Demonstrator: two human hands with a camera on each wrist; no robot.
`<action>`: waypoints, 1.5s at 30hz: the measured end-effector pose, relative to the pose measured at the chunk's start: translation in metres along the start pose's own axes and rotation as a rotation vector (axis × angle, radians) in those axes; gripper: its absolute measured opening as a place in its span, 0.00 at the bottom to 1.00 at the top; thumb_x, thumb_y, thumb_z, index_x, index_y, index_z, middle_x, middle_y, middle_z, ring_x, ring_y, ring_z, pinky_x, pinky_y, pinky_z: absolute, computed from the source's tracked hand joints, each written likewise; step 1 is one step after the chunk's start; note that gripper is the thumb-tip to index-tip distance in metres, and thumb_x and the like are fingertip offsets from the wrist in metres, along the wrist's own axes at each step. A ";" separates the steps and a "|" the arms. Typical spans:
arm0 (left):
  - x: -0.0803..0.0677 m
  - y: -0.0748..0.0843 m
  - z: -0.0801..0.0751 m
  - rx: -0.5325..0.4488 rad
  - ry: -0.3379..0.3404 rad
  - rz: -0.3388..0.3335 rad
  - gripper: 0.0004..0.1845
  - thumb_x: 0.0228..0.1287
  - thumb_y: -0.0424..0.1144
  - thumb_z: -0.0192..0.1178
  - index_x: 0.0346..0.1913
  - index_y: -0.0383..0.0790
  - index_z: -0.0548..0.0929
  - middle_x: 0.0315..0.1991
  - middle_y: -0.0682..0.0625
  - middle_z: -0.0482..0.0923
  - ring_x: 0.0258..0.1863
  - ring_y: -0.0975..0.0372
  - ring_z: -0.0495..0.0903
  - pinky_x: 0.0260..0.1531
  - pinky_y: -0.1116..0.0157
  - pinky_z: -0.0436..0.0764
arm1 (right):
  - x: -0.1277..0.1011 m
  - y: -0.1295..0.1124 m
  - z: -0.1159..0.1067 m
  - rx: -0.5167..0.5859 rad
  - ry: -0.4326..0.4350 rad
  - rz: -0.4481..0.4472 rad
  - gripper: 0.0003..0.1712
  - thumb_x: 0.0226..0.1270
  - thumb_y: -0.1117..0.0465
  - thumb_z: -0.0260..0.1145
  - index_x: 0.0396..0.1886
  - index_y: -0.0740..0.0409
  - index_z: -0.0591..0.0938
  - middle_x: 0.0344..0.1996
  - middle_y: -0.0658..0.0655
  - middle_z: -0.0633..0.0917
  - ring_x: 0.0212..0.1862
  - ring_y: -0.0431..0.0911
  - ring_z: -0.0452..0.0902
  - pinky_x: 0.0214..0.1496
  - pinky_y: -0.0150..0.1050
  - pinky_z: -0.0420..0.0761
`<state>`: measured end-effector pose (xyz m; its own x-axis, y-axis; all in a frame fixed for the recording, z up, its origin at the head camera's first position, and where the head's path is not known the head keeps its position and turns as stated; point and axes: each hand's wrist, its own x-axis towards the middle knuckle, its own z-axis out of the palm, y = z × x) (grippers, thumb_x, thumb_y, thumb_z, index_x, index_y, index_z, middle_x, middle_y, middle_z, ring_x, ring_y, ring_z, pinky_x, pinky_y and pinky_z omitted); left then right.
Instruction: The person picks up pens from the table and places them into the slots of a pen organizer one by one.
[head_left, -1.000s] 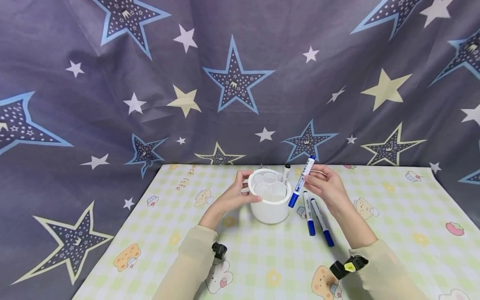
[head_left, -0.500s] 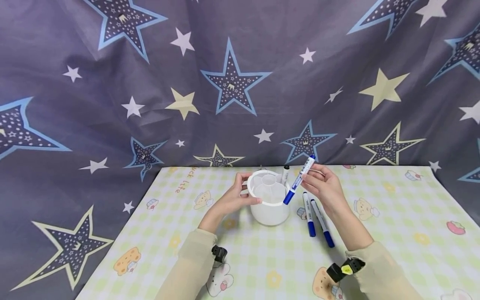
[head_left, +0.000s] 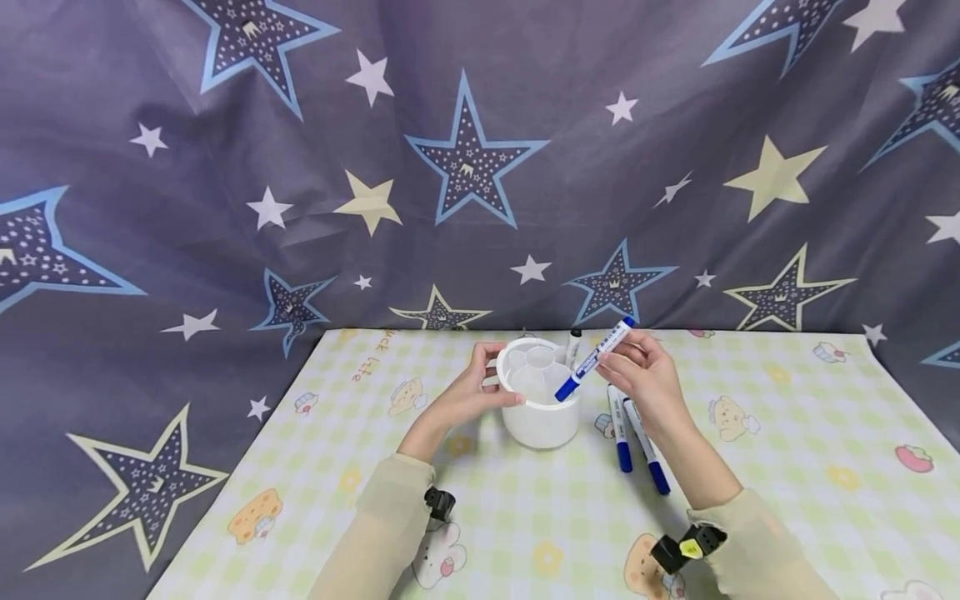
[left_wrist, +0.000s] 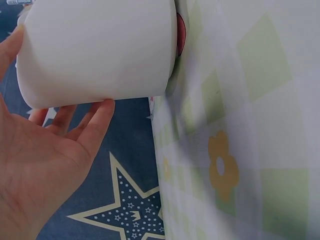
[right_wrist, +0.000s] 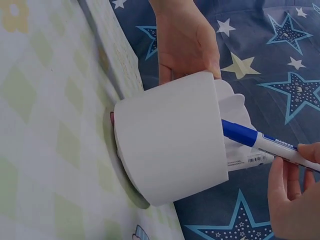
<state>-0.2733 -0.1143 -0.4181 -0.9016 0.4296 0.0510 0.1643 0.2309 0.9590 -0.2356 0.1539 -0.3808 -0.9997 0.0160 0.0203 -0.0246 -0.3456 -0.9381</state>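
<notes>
A round white pen holder [head_left: 540,427] with an inner divider of rounded compartments stands on the table. My left hand [head_left: 467,396] grips its left side, thumb over the front rim and fingers behind; the left wrist view has the fingertips against the white wall [left_wrist: 100,55]. Between thumb and fingers, my right hand [head_left: 651,379] pinches a white marker [head_left: 600,357] with blue ends. It slants down to the left, and in the right wrist view its blue cap [right_wrist: 240,133] is at the holder's mouth. A black-tipped white marker [head_left: 573,346] stands in the holder's right rear.
Two more blue-capped markers [head_left: 619,433] lie side by side on the table, right of the holder and below my right hand. A checkered cloth [head_left: 510,525] covers the table. Behind its far edge hangs a dark curtain [head_left: 450,258] with stars.
The marker in my right hand has moved left and tilted flatter, its lower blue end passing from beside the holder to over its rim. My left hand keeps its hold.
</notes>
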 end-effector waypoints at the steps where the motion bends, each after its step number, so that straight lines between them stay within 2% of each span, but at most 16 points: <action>1: 0.001 0.000 0.000 0.001 -0.002 0.000 0.45 0.56 0.31 0.71 0.71 0.42 0.53 0.71 0.43 0.59 0.69 0.48 0.67 0.69 0.53 0.74 | -0.001 0.000 0.000 -0.011 0.000 0.003 0.15 0.67 0.75 0.61 0.47 0.55 0.72 0.33 0.43 0.84 0.39 0.34 0.84 0.50 0.30 0.87; 9: 0.003 0.002 0.000 -0.008 0.003 0.000 0.44 0.56 0.31 0.70 0.70 0.42 0.54 0.71 0.43 0.60 0.69 0.48 0.67 0.70 0.51 0.73 | -0.004 0.007 -0.001 -0.092 -0.079 0.013 0.15 0.65 0.76 0.61 0.38 0.50 0.73 0.32 0.41 0.84 0.38 0.34 0.84 0.48 0.27 0.87; 17: 0.002 0.002 0.000 0.000 -0.005 0.004 0.44 0.57 0.30 0.70 0.71 0.42 0.53 0.71 0.43 0.59 0.69 0.48 0.67 0.70 0.52 0.74 | -0.004 0.012 -0.002 -0.158 -0.152 0.028 0.13 0.65 0.75 0.62 0.40 0.54 0.73 0.33 0.42 0.83 0.39 0.34 0.84 0.49 0.28 0.87; 22: 0.002 0.002 0.000 0.001 -0.006 -0.003 0.44 0.57 0.31 0.70 0.71 0.43 0.54 0.71 0.43 0.60 0.69 0.48 0.67 0.70 0.53 0.74 | -0.004 0.013 -0.003 -0.194 -0.200 0.026 0.12 0.65 0.73 0.64 0.43 0.56 0.75 0.37 0.43 0.84 0.42 0.33 0.84 0.51 0.28 0.86; 30: 0.002 0.002 -0.001 -0.013 -0.002 0.001 0.45 0.57 0.29 0.70 0.72 0.41 0.53 0.72 0.42 0.58 0.70 0.46 0.65 0.71 0.52 0.72 | -0.004 0.010 -0.012 -0.186 -0.222 0.019 0.10 0.66 0.72 0.64 0.43 0.59 0.75 0.40 0.46 0.84 0.45 0.35 0.84 0.52 0.30 0.86; 40: 0.001 0.002 0.001 -0.005 -0.002 0.000 0.45 0.56 0.29 0.70 0.70 0.42 0.54 0.71 0.43 0.59 0.69 0.48 0.68 0.69 0.55 0.75 | -0.005 0.006 -0.024 -0.148 -0.236 0.074 0.09 0.69 0.72 0.62 0.44 0.57 0.76 0.40 0.46 0.85 0.45 0.37 0.84 0.52 0.32 0.87; 45: 0.000 0.002 0.002 -0.001 0.002 0.007 0.44 0.56 0.30 0.70 0.70 0.42 0.54 0.71 0.43 0.60 0.69 0.48 0.68 0.69 0.54 0.75 | -0.003 0.007 -0.033 -0.163 -0.223 0.086 0.10 0.69 0.70 0.63 0.45 0.55 0.76 0.39 0.45 0.86 0.44 0.37 0.84 0.52 0.32 0.87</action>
<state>-0.2722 -0.1126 -0.4171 -0.9011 0.4297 0.0582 0.1701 0.2266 0.9590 -0.2321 0.1825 -0.3991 -0.9755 -0.2198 -0.0028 0.0436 -0.1807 -0.9826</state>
